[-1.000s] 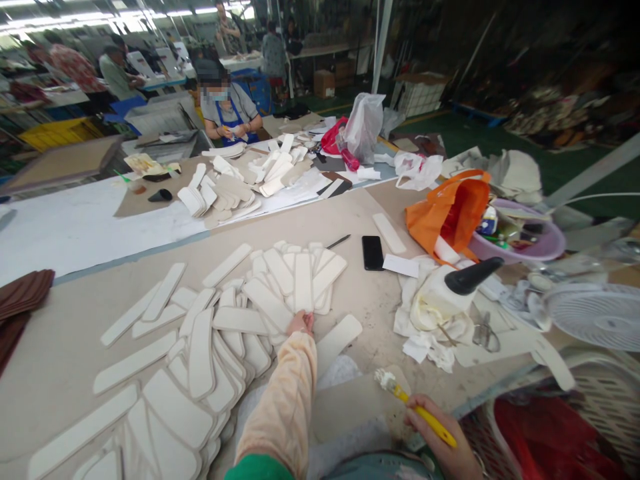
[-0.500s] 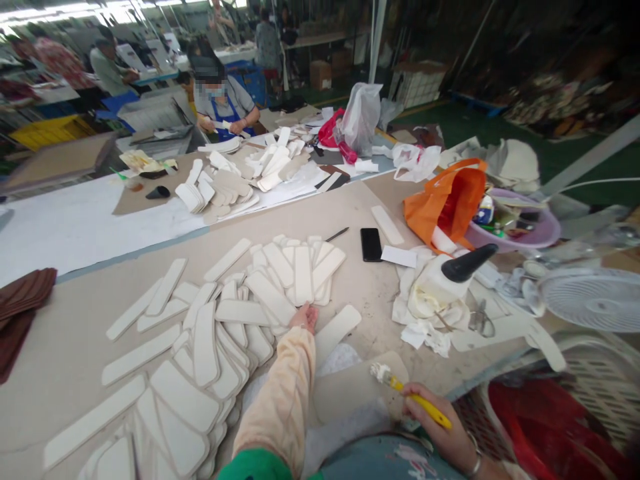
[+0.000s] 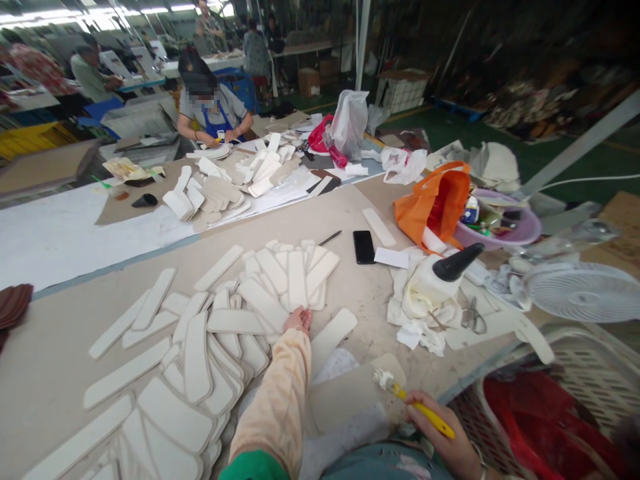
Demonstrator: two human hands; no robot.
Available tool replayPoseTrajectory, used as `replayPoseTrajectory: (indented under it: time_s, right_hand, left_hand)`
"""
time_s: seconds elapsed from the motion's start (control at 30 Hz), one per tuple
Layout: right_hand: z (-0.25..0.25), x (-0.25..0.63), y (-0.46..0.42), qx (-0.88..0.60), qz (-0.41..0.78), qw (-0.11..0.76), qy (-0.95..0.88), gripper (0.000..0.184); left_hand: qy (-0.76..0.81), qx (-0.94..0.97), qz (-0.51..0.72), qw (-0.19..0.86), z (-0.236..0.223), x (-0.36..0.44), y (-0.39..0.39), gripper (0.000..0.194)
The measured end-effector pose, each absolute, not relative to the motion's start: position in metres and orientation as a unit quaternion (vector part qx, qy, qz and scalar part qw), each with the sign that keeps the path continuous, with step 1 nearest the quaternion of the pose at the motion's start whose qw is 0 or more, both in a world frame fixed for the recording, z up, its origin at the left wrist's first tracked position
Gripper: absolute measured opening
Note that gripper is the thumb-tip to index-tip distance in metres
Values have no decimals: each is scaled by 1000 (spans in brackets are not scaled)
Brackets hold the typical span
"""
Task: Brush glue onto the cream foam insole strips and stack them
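My left hand [image 3: 299,320], in a peach sleeve, reaches forward and rests on the near edge of a spread of several white padded strips [image 3: 235,320] laid overlapping on the tan table [image 3: 65,347]; its fingers look curled down on a strip. One separate strip [image 3: 333,337] lies just right of that hand. My right hand [image 3: 440,437] is closed round a yellow-handled brush [image 3: 415,407] whose glue-coated bristles point up-left over a tan board [image 3: 350,393] at the table's near edge.
A white glue bottle with a black nozzle [image 3: 440,280] lies on rags beside scissors [image 3: 470,317]. A black phone [image 3: 363,247], orange bag [image 3: 435,203], purple basin [image 3: 505,230], fan [image 3: 580,290] and basket [image 3: 550,400] are to the right. A person [image 3: 210,110] works across the table.
The view has drifted a little; my left hand stays at the strips' edge and my right hand keeps the brush, shifted slightly lower.
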State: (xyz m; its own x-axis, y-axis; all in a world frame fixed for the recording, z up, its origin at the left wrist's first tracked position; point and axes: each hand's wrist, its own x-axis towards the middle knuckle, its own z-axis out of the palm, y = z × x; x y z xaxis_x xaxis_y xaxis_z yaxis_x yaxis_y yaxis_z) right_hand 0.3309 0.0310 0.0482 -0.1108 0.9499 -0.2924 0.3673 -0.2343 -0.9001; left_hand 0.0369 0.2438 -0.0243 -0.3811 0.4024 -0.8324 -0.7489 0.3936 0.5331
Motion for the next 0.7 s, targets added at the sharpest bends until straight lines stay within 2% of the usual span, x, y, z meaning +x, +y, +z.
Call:
replayPoseTrajectory:
  time_s: [0.17,0.3,0.47,0.57,0.63,0.7]
  right_hand:
    - [55,330,34,-603,492,295,-554,26]
    - [66,329,36,-592,501,301,-555,28]
    - [75,326,42,-545,553,273,-568,30]
    - [73,319,46,-516,573,254,-584,31]
    - [70,310,50,-494,570,249,-608,31]
    - [67,300,53,-468,566,248,-632,31]
  left_hand:
    - [651,-106,497,564,-22,36,244,32]
    - [671,-55,464,576,-18,33,239,21]
    - [707,69,427,560,7,24,181,21]
    - [716,186,421,525,25,17,114,40]
    - [692,448,358,439,28,15,71,54]
    - [658,589,293,366,24,17,37,68]
